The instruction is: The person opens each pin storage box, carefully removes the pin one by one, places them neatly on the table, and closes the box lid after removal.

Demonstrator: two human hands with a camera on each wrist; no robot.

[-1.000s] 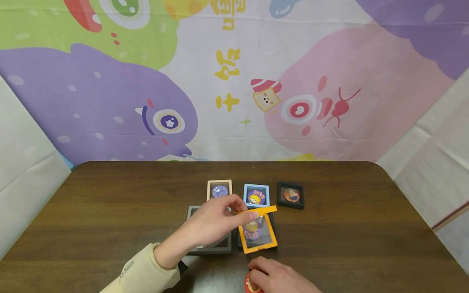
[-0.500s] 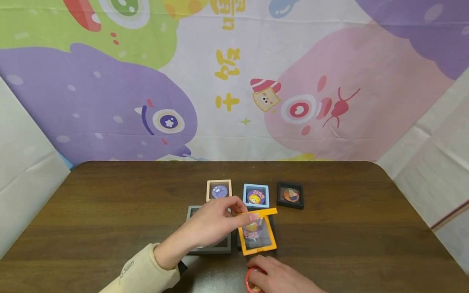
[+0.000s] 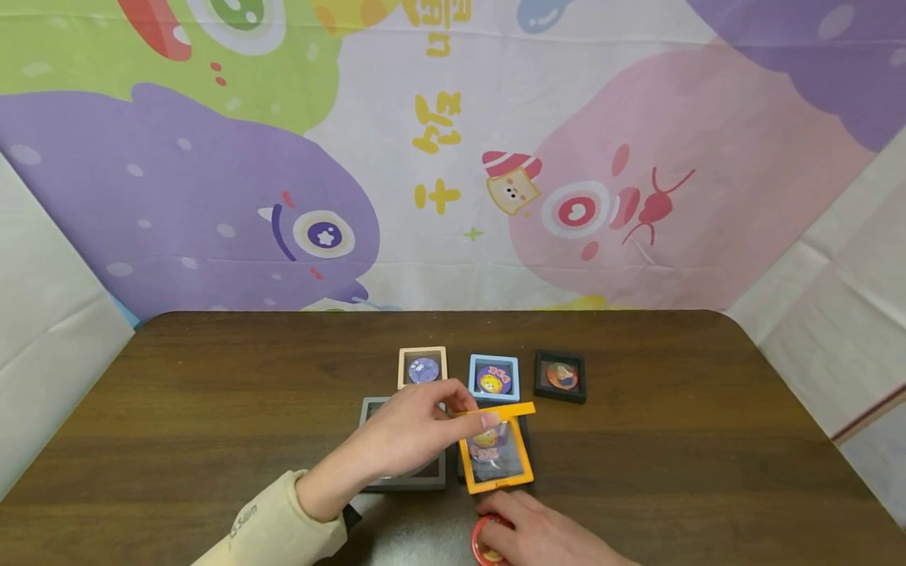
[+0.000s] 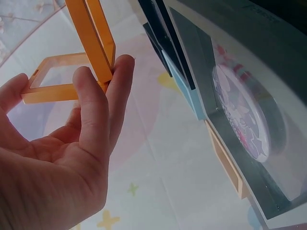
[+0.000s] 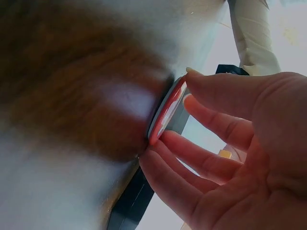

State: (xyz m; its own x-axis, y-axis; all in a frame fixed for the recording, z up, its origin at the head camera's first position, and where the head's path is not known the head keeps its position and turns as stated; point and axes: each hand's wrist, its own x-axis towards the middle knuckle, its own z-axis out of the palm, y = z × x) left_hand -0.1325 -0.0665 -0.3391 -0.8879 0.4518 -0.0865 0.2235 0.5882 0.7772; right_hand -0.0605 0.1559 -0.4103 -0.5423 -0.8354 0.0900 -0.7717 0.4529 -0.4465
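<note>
My left hand (image 3: 418, 424) pinches an orange display frame (image 3: 525, 456) along its hinged side, with the two halves spread apart. In the left wrist view, thumb and fingers grip both halves of the frame (image 4: 53, 96), and the clear film in one half shows. A purple and yellow picture shows in the film in the head view. Low at the front, my right hand (image 3: 541, 536) holds a round red button badge (image 3: 478, 531) by its edge. The right wrist view shows thumb and fingertips at opposite sides of the badge (image 5: 168, 110), close against the table.
Behind stand a tan frame (image 3: 402, 368), a light blue frame (image 3: 516, 380) and a small black frame (image 3: 582, 391), each with a round badge. A larger grey frame (image 3: 440, 481) lies under my left forearm; a dark frame (image 3: 532, 440) lies beneath the orange one.
The left hand and orange frame stay nearly still. My right hand has shifted slightly, and its fingers have closed in around the red badge's edge, which has tilted a little.
</note>
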